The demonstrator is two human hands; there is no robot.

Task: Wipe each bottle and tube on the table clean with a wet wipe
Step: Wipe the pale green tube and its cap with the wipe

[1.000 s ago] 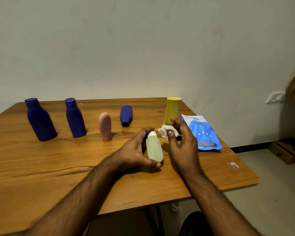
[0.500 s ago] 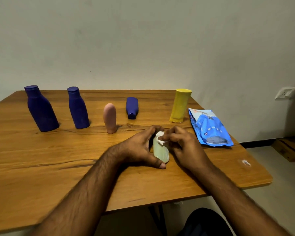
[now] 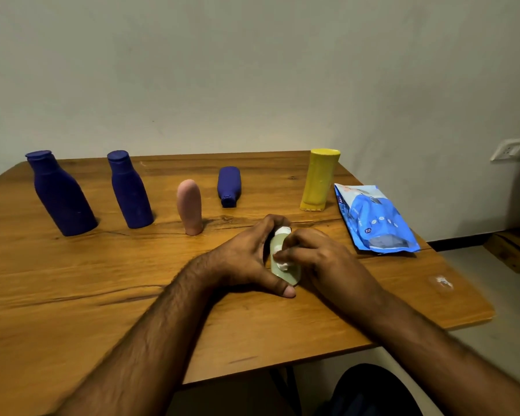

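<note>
Head view showed the left hand (image 3: 246,259) gripping a small pale green bottle (image 3: 282,265) on the near middle of the wooden table (image 3: 72,310), thumb along its near side. The right hand (image 3: 321,259) pinched a white wet wipe (image 3: 282,264) against the bottle's face. Farther back stood two dark blue bottles (image 3: 60,196) (image 3: 129,190), a pink tube (image 3: 189,207), a lying blue bottle (image 3: 229,186) and a yellow bottle (image 3: 320,178). A blue wipes pack (image 3: 373,220) lay at the right.

Wooden table (image 3: 72,295), plain pale wall (image 3: 252,70), wall socket (image 3: 508,149).
</note>
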